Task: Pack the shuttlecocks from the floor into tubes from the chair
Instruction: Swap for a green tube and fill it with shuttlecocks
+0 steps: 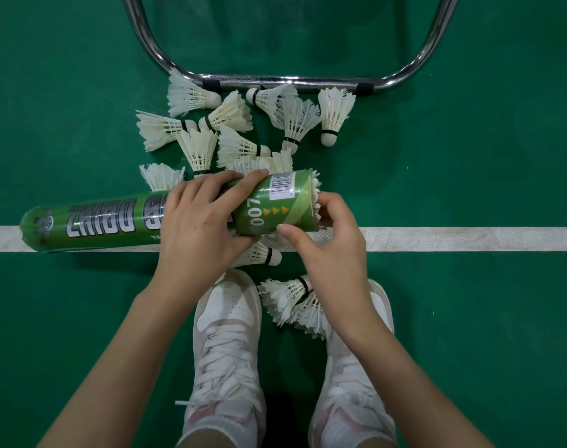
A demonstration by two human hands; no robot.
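Note:
A green shuttlecock tube (pixel 91 224) lies level above the floor, its open mouth pointing right. My left hand (pixel 201 221) grips it around the middle. White feathers of a shuttlecock (pixel 315 197) stick out of the mouth. My right hand (pixel 327 240) is at that mouth, thumb under the tube's rim and fingers curled over the feathers. Several white feather shuttlecocks (pixel 230 124) lie scattered on the green floor beyond the tube. Two more shuttlecocks (pixel 292 302) lie by my shoes, and one (pixel 262 255) shows under the tube.
The chrome chair leg frame (pixel 288 81) curves across the floor at the top. A white court line (pixel 469 239) runs left to right under my hands. My white shoes (pixel 227 350) stand at the bottom centre.

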